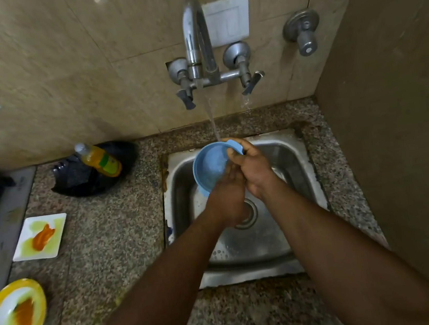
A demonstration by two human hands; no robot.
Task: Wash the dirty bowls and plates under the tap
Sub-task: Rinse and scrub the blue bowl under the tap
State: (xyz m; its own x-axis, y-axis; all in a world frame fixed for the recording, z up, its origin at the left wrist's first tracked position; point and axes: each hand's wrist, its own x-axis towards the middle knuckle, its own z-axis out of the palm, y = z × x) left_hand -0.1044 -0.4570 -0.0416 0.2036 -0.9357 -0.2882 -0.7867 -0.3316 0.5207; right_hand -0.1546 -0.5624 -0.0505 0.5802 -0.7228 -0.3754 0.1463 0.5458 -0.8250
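Observation:
A light blue bowl [209, 164] is tilted over the steel sink [300, 176], and water from the tap [195, 39] runs onto its far rim. My right hand [252, 167] grips the bowl's rim by its small handle. My left hand [227, 198] holds the bowl from below, with its fingers reaching into the inside. A white square plate [40, 237] smeared with orange and yellow sauce lies on the counter to the left. A yellow-rimmed bowl [13, 321] with orange residue sits at the near left.
A bottle of yellow dish liquid [99, 159] lies on a black tray [94, 173] behind the plate. The speckled granite counter [115, 240] surrounds the sink. A brown wall stands close on the right. A stove edge shows at the far left.

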